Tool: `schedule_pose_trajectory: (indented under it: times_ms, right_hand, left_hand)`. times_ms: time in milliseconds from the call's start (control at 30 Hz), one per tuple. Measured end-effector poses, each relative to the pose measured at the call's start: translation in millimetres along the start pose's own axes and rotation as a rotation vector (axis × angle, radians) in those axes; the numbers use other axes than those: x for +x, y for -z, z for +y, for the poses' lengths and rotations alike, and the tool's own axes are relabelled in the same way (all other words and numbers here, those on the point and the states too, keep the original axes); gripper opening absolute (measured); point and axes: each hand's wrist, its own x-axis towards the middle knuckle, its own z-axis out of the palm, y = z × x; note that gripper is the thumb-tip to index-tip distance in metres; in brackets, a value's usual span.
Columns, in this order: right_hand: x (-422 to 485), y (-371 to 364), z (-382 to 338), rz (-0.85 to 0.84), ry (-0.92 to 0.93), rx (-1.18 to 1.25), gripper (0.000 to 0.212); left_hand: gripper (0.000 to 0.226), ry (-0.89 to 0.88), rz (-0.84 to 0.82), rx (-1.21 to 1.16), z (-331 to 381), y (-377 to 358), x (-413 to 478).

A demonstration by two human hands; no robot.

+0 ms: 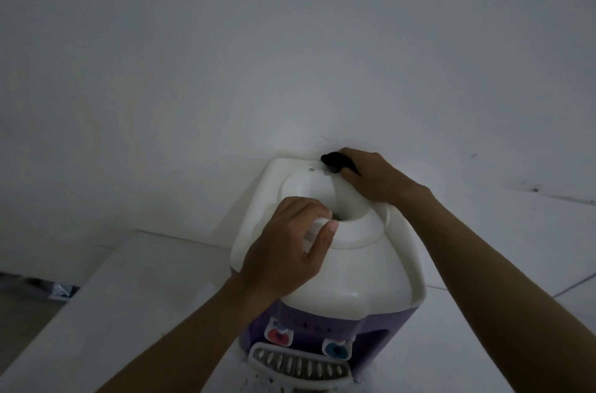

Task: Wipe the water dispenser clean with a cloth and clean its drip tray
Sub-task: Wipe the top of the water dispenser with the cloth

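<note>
Top-wiping was judged underway: a dark cloth point(332, 162) was gripped by the right hand point(371, 176) at the rear corner of the water dispenser point(354, 263), a white object point(314, 230) clasped by the left hand point(290, 244); the drip tray point(300, 367) was not yet reached.

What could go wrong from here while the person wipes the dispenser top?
The dark cloth in the right hand presses the back corner of the white-topped purple water dispenser; a hard push might slide the unit.
Dirt might drop into the open inlet hole beside the left hand.
The grey slotted drip tray juts forward and could be knocked.
</note>
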Motion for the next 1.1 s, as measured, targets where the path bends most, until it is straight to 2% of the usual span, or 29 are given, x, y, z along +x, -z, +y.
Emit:
schedule_pose_trajectory:
  times_ms: [167, 300, 433, 1100]
  right_hand:
    - [13.8, 1.6, -11.8, 0.039, 0.110, 0.019, 0.030]
    - [38.1, -10.0, -32.9, -0.081, 0.150, -0.033, 0.026]
    - [45.0, -9.4, -35.8, -0.103, 0.085, -0.041, 0.022]
    - [-31.9, 18.9, 11.5, 0.093, -0.228, -0.011, 0.023]
  left_hand:
    - [0.032, 0.012, -0.007, -0.014, 0.7, 0.6, -0.3]
    - [0.032, 0.003, -0.018, -0.014, -0.6, -0.4, 0.3]
    - [0.031, 0.013, -0.012, -0.024, -2.5, -0.3, -1.6]
    - [0.035, 0.009, -0.014, 0.045, -1.8, -1.0, 1.3]
